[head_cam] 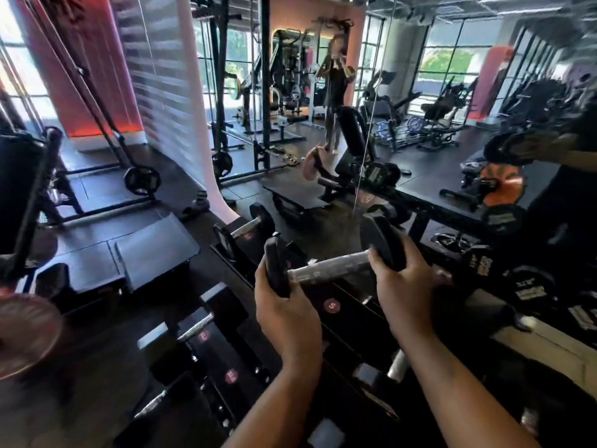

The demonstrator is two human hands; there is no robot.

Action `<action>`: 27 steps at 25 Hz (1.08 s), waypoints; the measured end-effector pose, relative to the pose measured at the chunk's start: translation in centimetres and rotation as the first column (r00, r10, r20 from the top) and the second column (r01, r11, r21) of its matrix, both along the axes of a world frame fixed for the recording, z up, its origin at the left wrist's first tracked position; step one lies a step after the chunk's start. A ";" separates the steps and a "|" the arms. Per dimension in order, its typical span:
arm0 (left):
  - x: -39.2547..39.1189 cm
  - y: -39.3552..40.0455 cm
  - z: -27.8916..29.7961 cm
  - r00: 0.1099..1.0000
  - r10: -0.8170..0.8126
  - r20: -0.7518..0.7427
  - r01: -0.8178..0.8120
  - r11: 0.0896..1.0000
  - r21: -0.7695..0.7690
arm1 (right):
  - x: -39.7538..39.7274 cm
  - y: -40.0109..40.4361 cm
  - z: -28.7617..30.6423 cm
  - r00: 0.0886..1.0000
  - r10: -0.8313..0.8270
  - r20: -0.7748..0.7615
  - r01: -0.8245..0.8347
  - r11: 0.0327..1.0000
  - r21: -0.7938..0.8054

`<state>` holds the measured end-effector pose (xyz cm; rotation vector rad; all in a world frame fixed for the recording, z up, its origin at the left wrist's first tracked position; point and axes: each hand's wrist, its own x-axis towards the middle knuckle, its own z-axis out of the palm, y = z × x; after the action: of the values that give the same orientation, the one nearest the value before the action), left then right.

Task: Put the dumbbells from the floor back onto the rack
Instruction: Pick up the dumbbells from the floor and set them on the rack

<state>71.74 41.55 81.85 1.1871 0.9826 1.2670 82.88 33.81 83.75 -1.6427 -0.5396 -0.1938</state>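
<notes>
Mirrors lined the far wall of the gym, doubling the black machines, the bright windows and the dark rubber floor. From the head camera, the black tiered steel dumbbell rack ran below the mirror, its red number discs showing on empty cradles.

Both hands held one black hex-ended dumbbell with a chrome handle in the air above the rack's upper tier, well apart from the floor. The left hand was wrapped around the near left head, fingers curled over its edge; the right hand was closed around the right head, thumb by the handle.

A smaller black dumbbell already sat near the rack's far left end, another chrome-handled one on a lower tier.

To do this well, I reckoned, the heads should come down level into matching cradles, fingers slid out from beneath before the weight settled.
</notes>
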 end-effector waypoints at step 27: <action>20.8 24.4 -20.8 0.951 0.169 -0.260 -0.234 0.941 -0.244 | 24.6 30.9 -21.3 0.931 0.293 -0.219 -0.356 0.861 -0.364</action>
<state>92.56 65.98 61.03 1.0538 1.4389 1.1194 107.50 64.68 62.40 -1.9081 -0.7631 0.3173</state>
